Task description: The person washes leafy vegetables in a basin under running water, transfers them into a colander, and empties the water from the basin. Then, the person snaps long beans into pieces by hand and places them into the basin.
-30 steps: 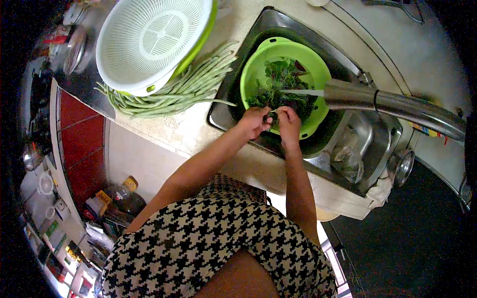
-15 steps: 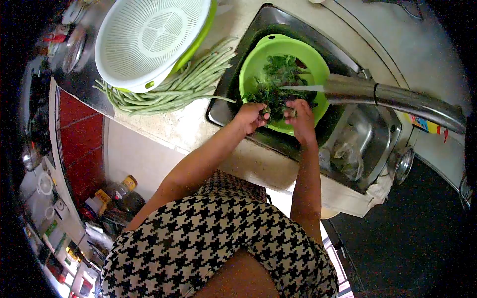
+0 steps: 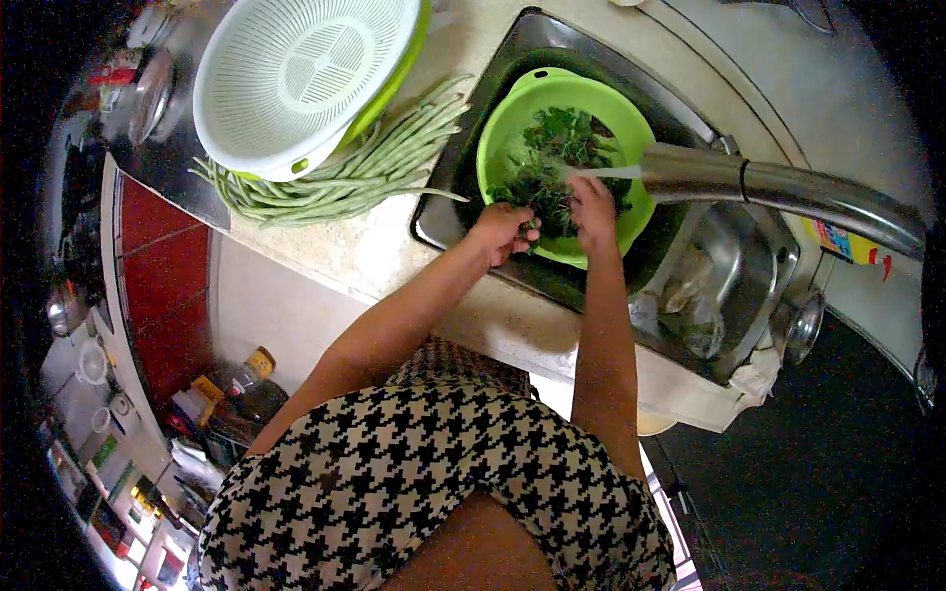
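Observation:
A green basin [image 3: 624, 115] stands in the larger sink bowl, with dark leafy greens [image 3: 572, 138] in it. Water runs from the faucet [image 3: 695, 175] into the basin. At the basin's near left rim, my left hand [image 3: 505, 232] is closed on some leafy greens, their ends showing at the fingertips. My right hand [image 3: 593, 212] reaches over the near part of the basin, just below the water stream. Its fingers are bent down toward the greens, and whether anything is between them is hidden.
Long green beans [image 3: 335, 189] lie on the counter [image 3: 384, 246] left of the sink, partly under a white colander [image 3: 305, 79] set in a green bowl. The smaller sink bowl [image 3: 754, 251] at right holds a crumpled clear plastic bag [image 3: 698, 310].
My right hand has moved up and slightly right, further over the basin toward the water stream. My left hand stays near the rim, still closed on greens.

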The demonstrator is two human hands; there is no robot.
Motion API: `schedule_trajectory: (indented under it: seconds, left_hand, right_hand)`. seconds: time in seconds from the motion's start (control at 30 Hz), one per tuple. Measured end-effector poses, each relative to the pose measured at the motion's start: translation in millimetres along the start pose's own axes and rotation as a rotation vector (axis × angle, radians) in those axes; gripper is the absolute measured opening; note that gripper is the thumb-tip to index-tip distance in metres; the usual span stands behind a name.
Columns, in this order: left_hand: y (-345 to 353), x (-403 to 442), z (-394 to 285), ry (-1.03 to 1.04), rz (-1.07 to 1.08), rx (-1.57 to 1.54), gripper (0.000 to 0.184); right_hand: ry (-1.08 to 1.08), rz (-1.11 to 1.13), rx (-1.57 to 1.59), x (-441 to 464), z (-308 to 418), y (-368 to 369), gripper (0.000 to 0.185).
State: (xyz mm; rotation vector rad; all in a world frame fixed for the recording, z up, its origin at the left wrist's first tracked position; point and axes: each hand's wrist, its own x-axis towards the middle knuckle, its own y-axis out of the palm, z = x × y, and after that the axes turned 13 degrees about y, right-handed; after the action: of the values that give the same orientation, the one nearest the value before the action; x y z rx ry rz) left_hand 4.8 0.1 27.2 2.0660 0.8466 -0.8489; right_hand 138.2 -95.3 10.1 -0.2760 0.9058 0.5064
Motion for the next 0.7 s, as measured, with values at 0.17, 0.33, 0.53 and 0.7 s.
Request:
schedule_trajectory:
  seconds: [0.17,0.33,0.53,0.7]
  left_hand:
    - [-9,9,10,-0.015,0.064,-0.055,0.018]
    - [0,5,8,-0.058,0.174,-0.007,0.020]
    - [-3,17,9,-0.107,0.161,0.034,0.026]
    - [-2,21,17,0.016,0.176,0.079,0.019]
  right_hand:
    - [0.052,0.159,0.224,-31,-8,-30,0.022]
    - [-0.264,0.140,-0.376,-55,-15,-18,0.018]
    - [-0.469,0.123,-0.516,-51,-43,-7,0.018]
    - [-0.560,-0.245,-0.828,-54,-38,-1,0.015]
